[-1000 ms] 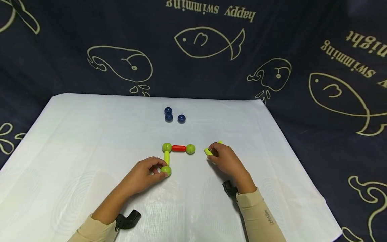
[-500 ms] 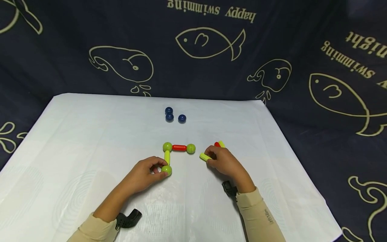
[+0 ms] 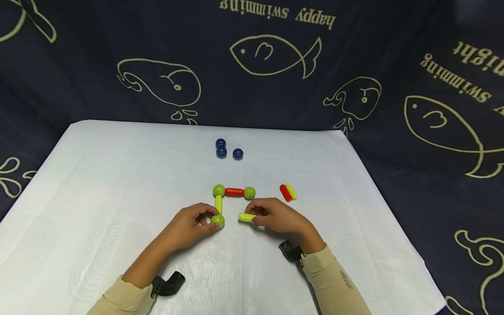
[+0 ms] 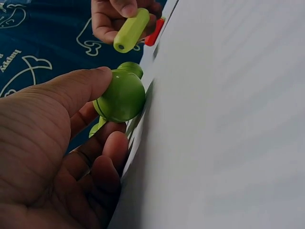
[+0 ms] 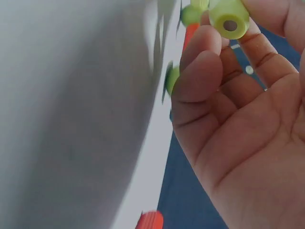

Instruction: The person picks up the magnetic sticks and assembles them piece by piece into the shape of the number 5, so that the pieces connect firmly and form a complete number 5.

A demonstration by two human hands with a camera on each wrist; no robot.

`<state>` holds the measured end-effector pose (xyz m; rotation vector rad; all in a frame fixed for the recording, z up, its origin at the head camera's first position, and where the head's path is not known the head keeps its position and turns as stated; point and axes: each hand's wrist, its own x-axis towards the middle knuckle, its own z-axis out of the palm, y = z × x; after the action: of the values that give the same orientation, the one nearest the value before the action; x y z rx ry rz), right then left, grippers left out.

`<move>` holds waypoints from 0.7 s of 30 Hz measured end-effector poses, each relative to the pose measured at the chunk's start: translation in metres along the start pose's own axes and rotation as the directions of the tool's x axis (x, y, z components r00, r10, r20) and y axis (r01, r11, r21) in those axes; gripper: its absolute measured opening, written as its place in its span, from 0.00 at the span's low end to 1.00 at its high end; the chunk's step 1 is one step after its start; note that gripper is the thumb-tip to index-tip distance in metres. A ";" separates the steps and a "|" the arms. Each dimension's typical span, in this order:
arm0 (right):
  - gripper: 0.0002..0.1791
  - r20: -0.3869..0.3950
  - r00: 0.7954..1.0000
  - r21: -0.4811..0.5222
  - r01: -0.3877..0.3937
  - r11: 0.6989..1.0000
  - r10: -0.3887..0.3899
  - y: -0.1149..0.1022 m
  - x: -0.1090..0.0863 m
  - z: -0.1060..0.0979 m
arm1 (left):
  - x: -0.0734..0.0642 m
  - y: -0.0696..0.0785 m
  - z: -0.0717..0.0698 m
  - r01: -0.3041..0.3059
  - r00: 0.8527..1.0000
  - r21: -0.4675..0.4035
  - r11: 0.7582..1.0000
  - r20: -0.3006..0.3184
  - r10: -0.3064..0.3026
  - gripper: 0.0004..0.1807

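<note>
on the left we see the left hand [image 3: 188,228] resting on the white sheet [image 3: 98,183]. its thumb and fingers are curled around the near green ball [image 3: 217,220] and pinch it; in the left wrist view the thumb lies on top of this ball and the fingers are under it. from this ball a yellow-green stick [image 3: 218,204] goes up toward 12 o'clock to a second green ball [image 3: 218,190]. a red stick [image 3: 234,191] goes from there toward 3 o'clock to a third green ball [image 3: 249,193].

at 3 o'clock of the near green ball, just beside it but not touching, is a loose yellow-green stick [image 3: 246,217]. the right hand [image 3: 277,216] pinches it at its right end with curled fingers, and the stick points at the near ball.

at 1 o'clock of the right hand a red piece [image 3: 285,193] and a yellow-green piece [image 3: 291,191] lie side by side, touching. at 12 o'clock of the frame three dark blue balls [image 3: 222,152] stay together.
</note>
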<state>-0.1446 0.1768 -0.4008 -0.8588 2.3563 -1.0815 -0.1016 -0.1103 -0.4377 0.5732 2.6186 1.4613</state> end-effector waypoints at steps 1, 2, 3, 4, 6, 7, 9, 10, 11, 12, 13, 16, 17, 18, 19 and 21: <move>0.12 0.011 1.000 0.002 0.004 1.000 -0.004 -0.001 0.001 0.001 | 0.000 0.000 0.000 -0.001 1.000 0.001 1.000 -0.001 0.001 0.12; 0.12 0.023 1.000 0.003 0.008 1.000 -0.008 -0.003 0.003 0.003 | 0.000 0.000 0.000 0.000 1.000 0.002 1.000 -0.001 0.000 0.12; 0.12 0.034 0.999 0.006 0.007 1.000 -0.008 -0.004 0.004 0.004 | 0.000 0.001 0.000 0.000 1.000 0.002 1.000 -0.002 0.000 0.12; 0.12 0.044 0.999 0.008 0.009 1.000 -0.010 -0.006 0.005 0.005 | 0.000 0.001 0.000 -0.001 1.000 0.002 1.000 -0.002 0.001 0.12; 0.11 0.058 0.998 0.001 0.005 1.000 -0.005 -0.008 0.007 0.007 | 0.000 0.001 0.000 -0.002 1.000 -0.002 1.000 -0.001 0.002 0.12; 0.11 0.063 0.998 -0.006 0.003 1.000 -0.003 -0.009 0.009 0.009 | 0.000 0.001 0.000 -0.003 1.000 -0.002 1.000 -0.001 0.003 0.12; 0.11 0.072 0.997 -0.016 0.003 1.000 -0.002 -0.011 0.012 0.011 | 0.000 0.001 -0.001 -0.003 1.000 -0.002 1.000 -0.001 0.003 0.12; 0.11 0.077 0.997 -0.023 0.005 1.000 -0.003 -0.011 0.014 0.012 | 0.000 0.000 -0.001 -0.003 1.000 -0.003 1.000 -0.001 0.003 0.12; 0.11 0.080 0.997 -0.028 0.009 1.000 -0.006 -0.012 0.015 0.013 | 0.000 0.000 -0.001 -0.002 1.000 -0.005 1.000 0.001 0.002 0.12; 0.11 0.083 0.996 -0.031 0.012 0.999 -0.010 -0.012 0.017 0.014 | 0.000 0.000 -0.001 -0.002 1.000 -0.007 1.000 0.001 0.002 0.12; 0.11 0.086 0.996 -0.036 0.016 0.999 -0.013 -0.012 0.018 0.014 | 0.000 -0.001 0.000 -0.004 1.000 -0.009 1.000 0.001 0.004 0.12; 0.10 0.093 0.996 -0.044 0.015 0.999 -0.011 -0.012 0.021 0.016 | 0.000 -0.002 0.000 -0.010 1.000 -0.013 1.000 0.001 0.010 0.12; 0.10 0.094 0.996 -0.046 0.013 0.999 -0.009 -0.013 0.022 0.016 | 0.000 -0.001 0.000 -0.011 1.000 -0.013 1.000 0.001 0.011 0.12; 0.10 0.094 0.996 -0.048 0.009 0.999 -0.004 -0.013 0.022 0.017 | 0.000 -0.001 0.000 -0.013 1.000 -0.012 1.000 0.000 0.013 0.11; 0.10 0.095 0.995 -0.049 0.004 0.999 0.001 -0.013 0.023 0.017 | 0.000 -0.001 0.000 -0.015 1.000 -0.009 1.000 0.000 0.015 0.11; 0.10 0.096 0.995 -0.049 -0.001 0.999 0.005 -0.013 0.024 0.017 | 0.000 0.000 -0.001 -0.015 1.000 -0.005 1.000 -0.001 0.015 0.11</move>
<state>-0.1472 0.1450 -0.4036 -0.9039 2.3118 -0.9632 -0.1022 -0.1107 -0.4376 0.5930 2.6166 1.4724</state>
